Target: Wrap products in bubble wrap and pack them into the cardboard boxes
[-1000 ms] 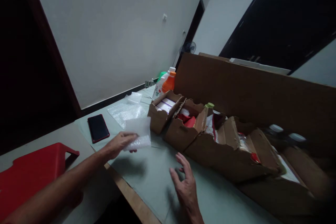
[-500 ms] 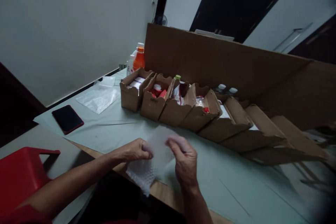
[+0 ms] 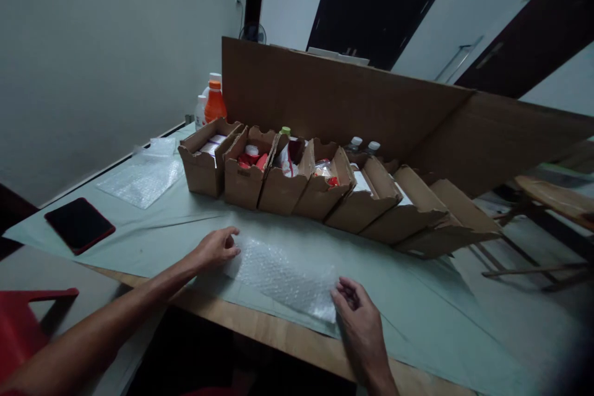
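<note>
A strip of clear bubble wrap (image 3: 285, 277) lies flat on the pale green table cover, close to the front edge. At its left end is my left hand (image 3: 218, 249), the thumb and fingers parted and not closed on the plastic. My right hand (image 3: 361, 312) rests by the strip's right end with loosely curled fingers and a gap between thumb and forefinger. Its fingertips are at the wrap's edge; whether they touch it I cannot tell.
Several open cardboard bins (image 3: 244, 176) stand in a row behind the wrap, before a tall cardboard panel (image 3: 325, 93). More bubble wrap (image 3: 143, 182) and a dark tablet (image 3: 80, 224) lie left. Bottles, one orange (image 3: 215, 102), stand behind. A red stool (image 3: 21, 328) is below left.
The bubble wrap has gone from being held up between both hands to lying spread on the table. My hands have moved apart and let go of it. The view has shifted right.
</note>
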`<state>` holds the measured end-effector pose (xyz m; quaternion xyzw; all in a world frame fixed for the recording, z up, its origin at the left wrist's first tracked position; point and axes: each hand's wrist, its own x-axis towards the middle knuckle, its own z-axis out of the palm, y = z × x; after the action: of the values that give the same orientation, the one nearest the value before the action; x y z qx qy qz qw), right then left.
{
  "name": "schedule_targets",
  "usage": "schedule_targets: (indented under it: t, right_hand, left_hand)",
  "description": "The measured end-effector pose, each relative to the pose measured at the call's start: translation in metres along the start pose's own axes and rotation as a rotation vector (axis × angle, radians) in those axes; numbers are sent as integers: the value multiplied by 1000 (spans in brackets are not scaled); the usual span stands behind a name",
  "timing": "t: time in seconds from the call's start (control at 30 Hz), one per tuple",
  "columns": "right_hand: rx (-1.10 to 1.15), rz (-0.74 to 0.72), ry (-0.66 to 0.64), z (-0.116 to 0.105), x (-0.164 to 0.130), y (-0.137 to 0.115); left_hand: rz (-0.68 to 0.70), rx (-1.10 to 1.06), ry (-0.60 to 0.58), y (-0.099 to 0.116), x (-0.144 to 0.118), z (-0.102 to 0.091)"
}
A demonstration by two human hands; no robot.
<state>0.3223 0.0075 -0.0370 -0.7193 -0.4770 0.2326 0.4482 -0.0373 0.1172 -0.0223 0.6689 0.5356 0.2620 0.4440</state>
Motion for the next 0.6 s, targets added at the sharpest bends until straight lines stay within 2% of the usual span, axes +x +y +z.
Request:
schedule_targets:
  t: [0.07,0.17,0.2,0.27,0.3,0.37,0.43,0.5,0.6]
  right_hand:
    - [-241,-123,87,-8,-7,13]
    - [-477,-418,194,2,-15,4]
    - [-510,-518,180,15,-18,-4]
    - [-531,-702,84,50,-24,-21]
    - [-532,-776,14,70,-27,-27]
    - [-535,-887,-119,104,-33,-31]
    - [-559,-961,-198,122,-35,-24]
    - [-602,-1012,-223,118,-31,-9]
    - [-674,-1052,-208,88,-17,18]
  left_hand:
    - [62,110,144,1,-1,7]
    - [359,378,300,11,-12,28]
    - [491,476,297,15,-16,37]
    - [674,615,181,20,-24,55]
    - [699,660,100,20,-26,62]
    - [653,719,-34,15,-29,69]
    - [579,743,-90,2,-32,68]
    - [551,745,-95,-13,-37,61]
    - [576,703,-64,-33,-39,39]
